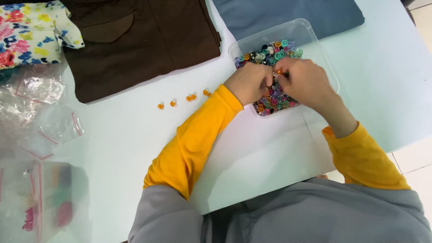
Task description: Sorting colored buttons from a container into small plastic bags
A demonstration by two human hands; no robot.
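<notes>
A clear plastic tub (300, 28) on the white table holds several small coloured beads or buttons (270, 50). Both my hands are over the tub. My left hand (248, 82) and my right hand (306, 81) meet at their fingertips, pinching a small orange piece (279, 71) between them. Which hand bears it I cannot tell. Several orange pieces (191, 97) lie in a loose row on the table left of the tub. My sleeves are yellow.
A brown folded garment (139, 40) lies at the top middle, a blue-grey one (288, 13) behind the tub, a floral cloth (31, 31) at top left. Clear zip bags (40, 135) lie at the left, one holding coloured items (58, 198). The table edge runs along the right.
</notes>
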